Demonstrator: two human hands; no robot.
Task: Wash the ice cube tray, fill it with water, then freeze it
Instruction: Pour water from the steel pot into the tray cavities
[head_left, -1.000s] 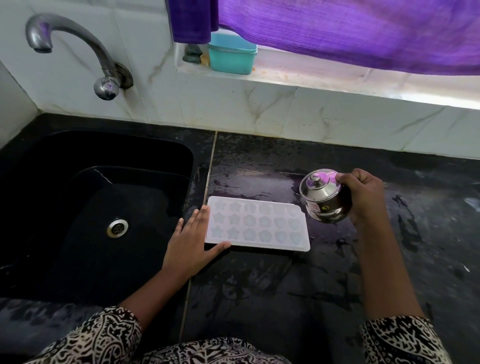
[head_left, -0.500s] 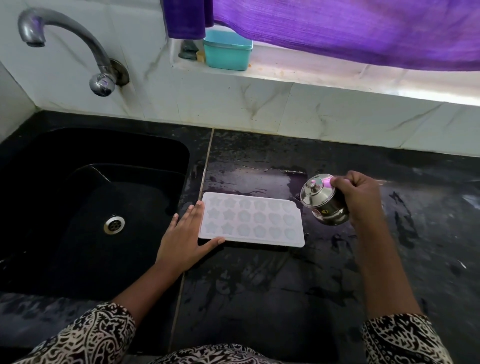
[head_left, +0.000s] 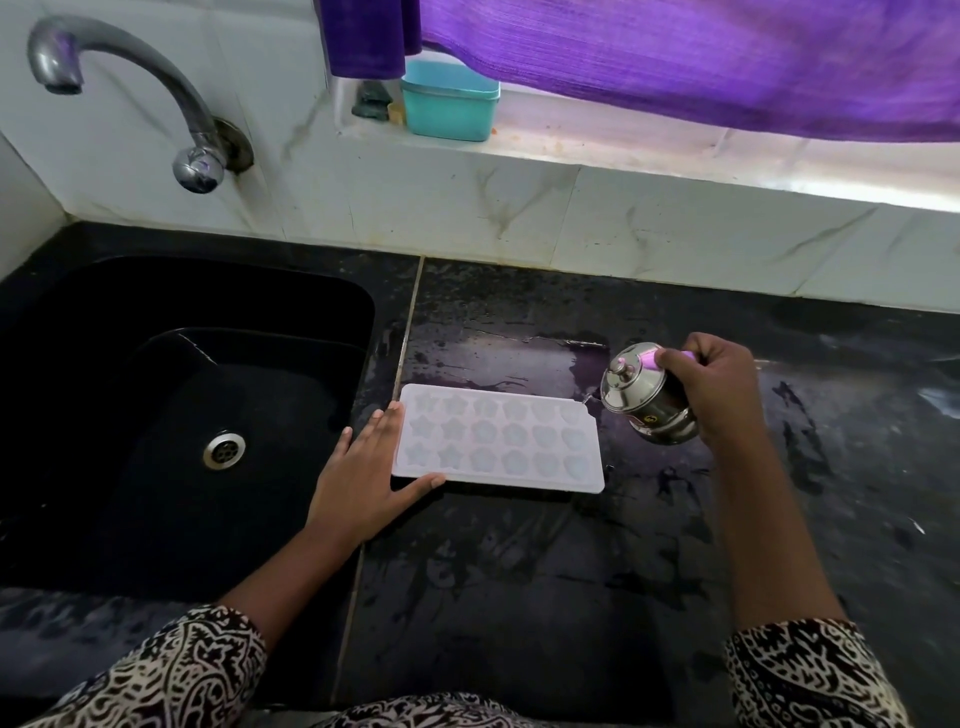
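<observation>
The ice cube tray (head_left: 498, 439) lies flat on the wet black bench (head_left: 519, 597) just right of the sink (head_left: 156, 415), the left hand (head_left: 363, 478) pressed straight-fingered against its left end, the right hand (head_left: 711, 389) gripping a tilted steel pot (head_left: 639, 395) beside its far right corner, below a teal box (head_left: 449, 101) on the ledge.

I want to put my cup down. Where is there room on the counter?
The counter is bare in front of the ice cube tray, to the near edge, and right of the right hand, up to the wall. It is crowded round the tray: the left hand touches its left end, the steel pot tilts by its right end.
</observation>
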